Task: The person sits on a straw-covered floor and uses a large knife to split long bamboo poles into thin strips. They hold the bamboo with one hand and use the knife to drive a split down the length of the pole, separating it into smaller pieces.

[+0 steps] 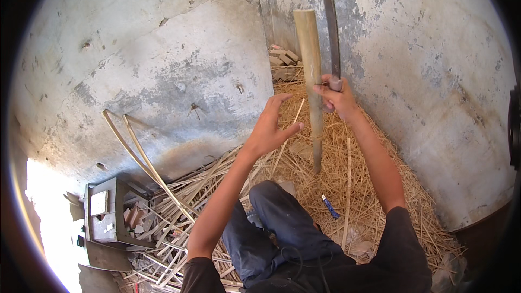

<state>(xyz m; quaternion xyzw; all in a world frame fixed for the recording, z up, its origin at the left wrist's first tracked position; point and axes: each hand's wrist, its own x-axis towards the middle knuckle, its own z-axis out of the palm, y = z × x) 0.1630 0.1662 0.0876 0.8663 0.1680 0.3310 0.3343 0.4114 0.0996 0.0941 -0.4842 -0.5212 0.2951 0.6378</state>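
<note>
A thick piece of bamboo (309, 43) stands nearly upright in front of me, its lower end down at the straw. My right hand (343, 102) is closed around the handle of a long, dark, slightly curved knife (331, 27), whose blade points up. The fingers of that hand also reach to the bamboo's right side; whether they grip it too, I cannot tell. To the left of the bamboo is my left hand (271, 127), open, thumb and fingers apart, holding nothing and not touching the bamboo.
Loose straw and shavings (374, 173) cover the floor, with a blue packet (330, 207) among them. Long split strips (217, 176) lie at the left, two bent ones (130, 138) leaning on the wall (179, 65). A worn wooden cabinet (111, 211) holds rubble; bricks (283, 55) sit in the far corner.
</note>
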